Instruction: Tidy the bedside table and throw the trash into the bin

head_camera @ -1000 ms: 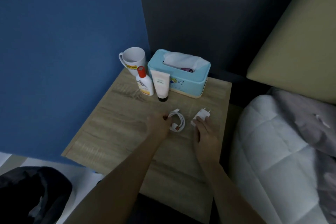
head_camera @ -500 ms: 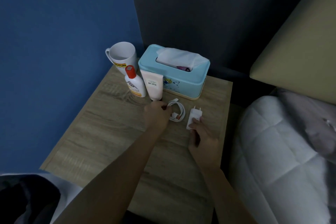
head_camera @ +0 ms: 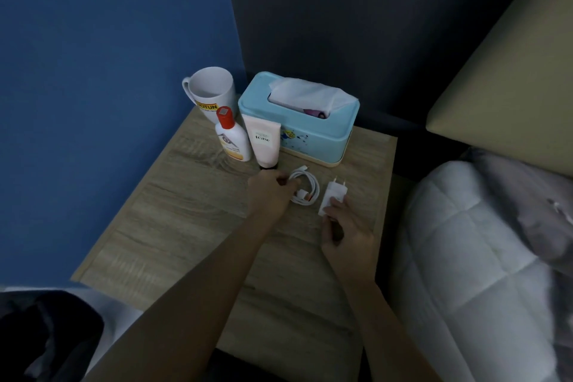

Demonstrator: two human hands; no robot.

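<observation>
On the wooden bedside table (head_camera: 192, 220) lies a coiled white cable (head_camera: 307, 187), and my left hand (head_camera: 269, 192) grips its left side. Right of it lies a white charger plug (head_camera: 333, 197) with its prongs pointing away; my right hand (head_camera: 347, 232) pinches its near end. Along the back stand a white mug (head_camera: 212, 94), a white bottle with a red cap (head_camera: 232, 138), a pink tube (head_camera: 263, 141) standing on its black cap, and a light blue tissue box (head_camera: 310, 133).
A blue wall rises behind and to the left of the table. The bed with a white quilt (head_camera: 483, 257) and a beige headboard (head_camera: 508, 77) is on the right. A dark bag or bin (head_camera: 46, 338) sits at the lower left.
Both hands slid the cable and the plug farther back on the table, toward the tube and tissue box. The plug turned so its prongs point away.
</observation>
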